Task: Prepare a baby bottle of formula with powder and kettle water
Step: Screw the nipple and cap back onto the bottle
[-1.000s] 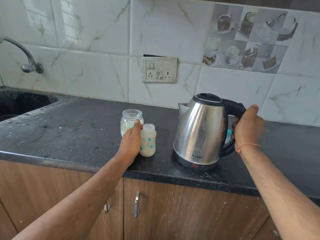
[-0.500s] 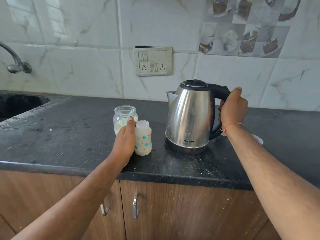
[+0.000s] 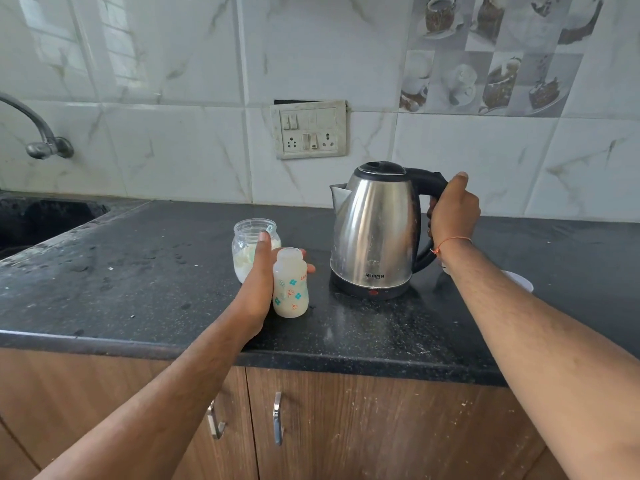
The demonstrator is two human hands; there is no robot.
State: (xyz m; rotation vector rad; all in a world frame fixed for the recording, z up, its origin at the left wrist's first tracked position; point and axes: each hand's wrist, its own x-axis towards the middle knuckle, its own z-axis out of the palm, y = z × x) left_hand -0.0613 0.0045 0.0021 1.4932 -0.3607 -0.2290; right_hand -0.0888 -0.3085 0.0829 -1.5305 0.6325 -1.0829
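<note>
A small baby bottle (image 3: 291,284) with flower prints stands open and upright on the black counter (image 3: 138,271), holding whitish content. My left hand (image 3: 258,285) wraps around its left side. Just behind it stands an open glass jar (image 3: 247,244) with white powder at the bottom. To the right, a steel electric kettle (image 3: 375,230) sits upright on the counter, spout facing left, lid closed. My right hand (image 3: 452,211) grips its black handle.
A white object (image 3: 519,280) peeks out behind my right forearm. A sink (image 3: 38,216) and tap (image 3: 38,133) are at far left. A wall socket plate (image 3: 310,129) sits above the counter. Cabinet doors with metal handles (image 3: 277,417) are below.
The kettle, slightly lifted and tilted a second ago, now rests flat on the counter. Both hands keep their grips. The camera view shifted a little.
</note>
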